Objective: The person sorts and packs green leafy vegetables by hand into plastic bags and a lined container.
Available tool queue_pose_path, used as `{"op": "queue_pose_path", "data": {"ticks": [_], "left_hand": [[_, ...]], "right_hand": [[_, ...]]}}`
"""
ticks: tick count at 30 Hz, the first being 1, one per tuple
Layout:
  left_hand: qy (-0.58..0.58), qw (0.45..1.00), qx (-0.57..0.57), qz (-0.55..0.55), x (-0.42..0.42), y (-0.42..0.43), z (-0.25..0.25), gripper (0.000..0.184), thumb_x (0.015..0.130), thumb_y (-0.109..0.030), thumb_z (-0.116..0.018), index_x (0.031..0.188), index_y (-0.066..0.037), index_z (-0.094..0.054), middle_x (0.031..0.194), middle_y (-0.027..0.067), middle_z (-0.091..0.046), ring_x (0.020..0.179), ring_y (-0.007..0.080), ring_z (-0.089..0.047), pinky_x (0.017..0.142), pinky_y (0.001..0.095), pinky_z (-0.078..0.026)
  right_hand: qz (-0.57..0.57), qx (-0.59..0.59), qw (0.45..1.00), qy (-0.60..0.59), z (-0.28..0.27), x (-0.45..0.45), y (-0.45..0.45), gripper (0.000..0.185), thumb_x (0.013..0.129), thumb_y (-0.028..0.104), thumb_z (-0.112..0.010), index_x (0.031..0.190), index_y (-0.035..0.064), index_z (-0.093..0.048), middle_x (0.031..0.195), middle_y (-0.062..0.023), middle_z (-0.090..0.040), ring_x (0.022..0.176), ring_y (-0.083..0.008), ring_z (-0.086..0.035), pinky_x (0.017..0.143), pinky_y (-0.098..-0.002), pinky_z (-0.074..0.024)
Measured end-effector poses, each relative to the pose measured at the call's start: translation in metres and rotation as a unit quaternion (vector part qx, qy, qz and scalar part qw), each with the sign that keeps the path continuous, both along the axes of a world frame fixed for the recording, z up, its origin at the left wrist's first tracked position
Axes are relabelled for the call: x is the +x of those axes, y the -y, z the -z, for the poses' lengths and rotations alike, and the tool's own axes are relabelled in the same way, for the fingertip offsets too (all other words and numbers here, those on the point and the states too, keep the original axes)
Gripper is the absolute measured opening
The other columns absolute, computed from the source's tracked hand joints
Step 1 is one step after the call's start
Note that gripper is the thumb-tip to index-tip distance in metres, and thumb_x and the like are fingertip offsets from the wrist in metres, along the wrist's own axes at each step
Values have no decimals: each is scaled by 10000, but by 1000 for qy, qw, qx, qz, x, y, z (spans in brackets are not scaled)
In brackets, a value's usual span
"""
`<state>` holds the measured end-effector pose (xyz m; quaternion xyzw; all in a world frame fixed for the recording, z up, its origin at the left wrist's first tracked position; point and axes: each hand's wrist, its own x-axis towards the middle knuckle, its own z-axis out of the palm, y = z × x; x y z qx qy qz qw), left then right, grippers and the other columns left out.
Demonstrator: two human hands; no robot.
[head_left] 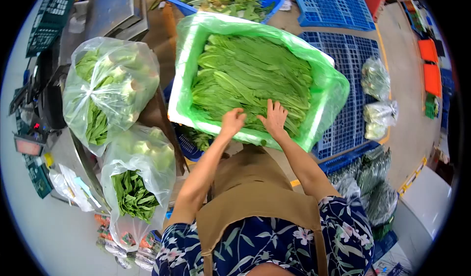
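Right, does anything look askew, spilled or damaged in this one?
Only the green plastic liner: it billows past the right side of the white box but leaves the left rim bare, so looks lopsided. The leafy greens inside lie flat, none visibly spilling over.

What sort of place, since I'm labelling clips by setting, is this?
Probably a vegetable packing or storage area: a lined box of leafy greens, bagged vegetables and blue pallets.
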<state>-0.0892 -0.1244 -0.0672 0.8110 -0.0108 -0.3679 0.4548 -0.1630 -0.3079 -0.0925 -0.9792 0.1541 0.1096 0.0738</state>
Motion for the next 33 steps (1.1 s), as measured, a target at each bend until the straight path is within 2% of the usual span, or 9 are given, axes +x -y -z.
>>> {"op": "queue_pose_path", "data": {"ticks": [3,4,6,9,13,17,23,30,33], "left_hand": [[-273,948,-41,-156,20,39,28,692,870,-404,-645,1344,41,-407,1181,153,-576,908,212,-613,696,314,-548],[-269,937,-69,-210,20,48,41,770,840,-407,-684,1358,72,-377,1012,172,-622,804,207,-611,592,325,-520],[-327,907,-104,-244,25,55,52,678,844,-328,-700,1304,85,-420,1049,226,-596,848,236,-600,651,368,-508],[-344,857,-87,-373,28,66,50,479,845,-193,-699,1173,98,-504,1051,244,-600,871,266,-590,669,383,-482],[-309,871,-162,-347,25,47,53,402,863,-182,-654,1150,73,-535,1011,221,-630,863,294,-599,665,394,-475],[-68,997,27,-29,63,14,-64,337,815,-100,-648,1126,-2,-561,846,183,-650,806,287,-629,698,392,-505],[297,914,187,203,174,-2,-244,284,757,-11,-590,1024,-66,-508,750,217,-633,742,393,-646,651,511,-522],[565,713,338,242,346,64,-271,232,835,-136,-501,1041,-135,-607,849,174,-671,782,379,-663,660,482,-537],[571,712,331,241,410,100,-219,632,745,-288,-734,1309,-237,-453,1072,156,-643,1012,370,-619,753,564,-482]], "right_hand": [[-7,44,999,6,35,24,-13,432,758,241,-710,1112,57,-546,1023,-175,-556,815,-343,-563,784,-482,-388],[-2,68,998,-4,44,27,-14,349,765,202,-689,1058,58,-566,983,-177,-574,781,-349,-575,772,-491,-402],[12,145,989,29,37,31,-24,143,761,107,-635,882,49,-587,859,-173,-605,700,-380,-594,730,-507,-447],[-43,208,977,6,13,27,-36,204,757,118,-640,939,37,-597,892,-162,-609,763,-385,-599,721,-472,-458],[-67,298,947,100,-32,33,-37,318,751,155,-680,1031,26,-601,961,-162,-607,782,-388,-586,739,-456,-458],[-58,402,902,145,-86,39,-17,340,773,144,-701,1070,19,-593,1005,-168,-588,789,-338,-593,725,-400,-480],[88,343,919,173,-72,18,48,260,796,52,-653,1039,-6,-580,993,-167,-584,782,-309,-600,664,-359,-491],[148,171,953,201,-26,-23,110,320,782,19,-624,1094,-21,-560,1086,-219,-549,977,-387,-545,828,-419,-461],[186,128,956,184,-10,-34,118,363,769,17,-614,1119,-43,-540,1116,-260,-522,1022,-418,-521,875,-442,-455]]}}
